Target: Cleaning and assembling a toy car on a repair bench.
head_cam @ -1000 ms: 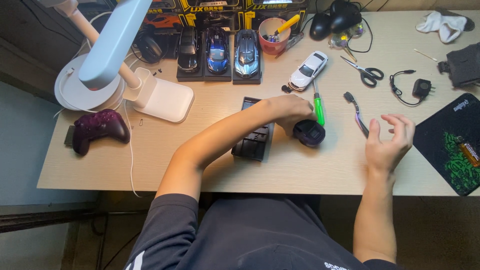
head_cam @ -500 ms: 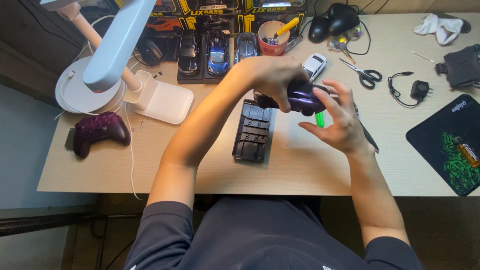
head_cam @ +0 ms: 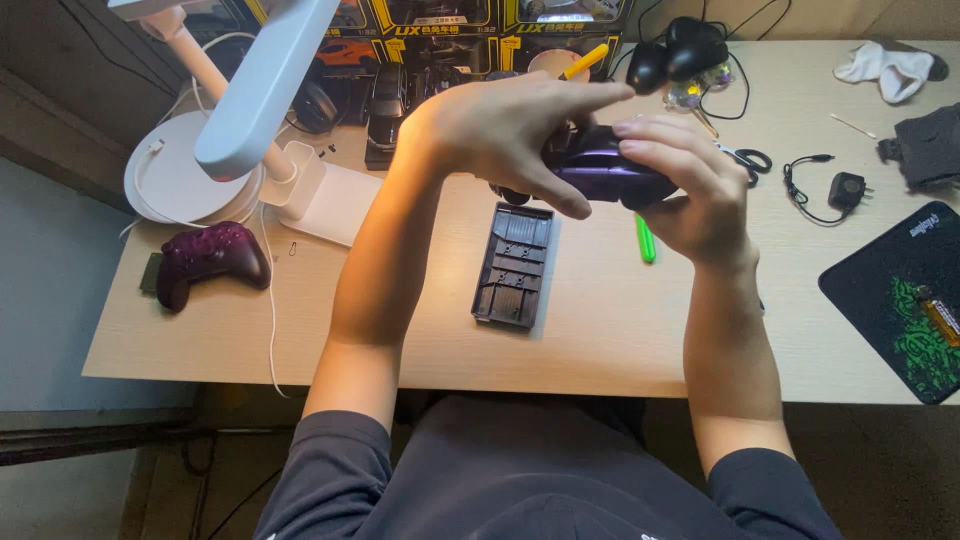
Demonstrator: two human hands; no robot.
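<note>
Two hands share one glossy dark-purple plastic game controller (head_cam: 600, 172), lifted clear of the pale wooden desk (head_cam: 600, 340) and held roughly level above its middle, in front of the person's chest. As far as the view shows, the controller is in one piece with its shell closed. Whether any screws or parts have come off it cannot be told, because fingers cover most of it.

The left hand (head_cam: 500, 130) arches over the controller from above, fingers curled narrowly around its left grip and thumb pressing its near side. The right hand (head_cam: 690, 185) cups the right grip from below and behind, fingers wrapped snugly across the top. Both are closed on the same object, neither spread wide.

Directly beneath, a dark rectangular plastic tool tray (head_cam: 515, 265) with moulded slots lies flat on the desk. Just to its right lies a slim green-handled screwdriver (head_cam: 645, 240), untouched. Farther right are black-handled scissors (head_cam: 748, 160), a small black charger with cable (head_cam: 850, 188) and a black mouse mat with green print (head_cam: 900, 305).

Well to the left rests a second, dark-red controller (head_cam: 210, 260), near the round base of a white desk lamp (head_cam: 260, 95).
</note>
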